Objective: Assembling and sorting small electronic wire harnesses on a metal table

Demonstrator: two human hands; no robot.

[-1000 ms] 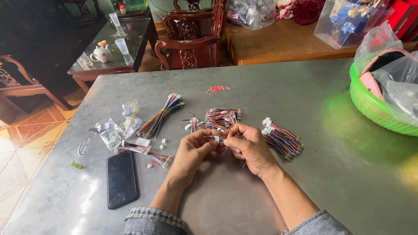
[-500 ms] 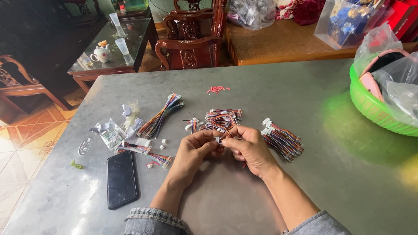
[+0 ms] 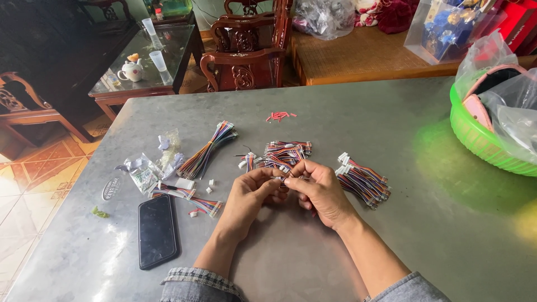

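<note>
My left hand and my right hand meet at the fingertips over the grey metal table, pinching one small wire connector piece between them. Just beyond my fingers lies a pile of short multicoloured wire harnesses with white plugs. Another bundle of the same harnesses lies right of my right hand. A longer loose bundle of coloured wires lies to the left.
A black phone lies face up at the near left beside clear plastic bags and small white plugs. Red wire scraps sit farther back. A green basket with bags stands at the right edge. Carved wooden chairs and a glass tea table stand behind.
</note>
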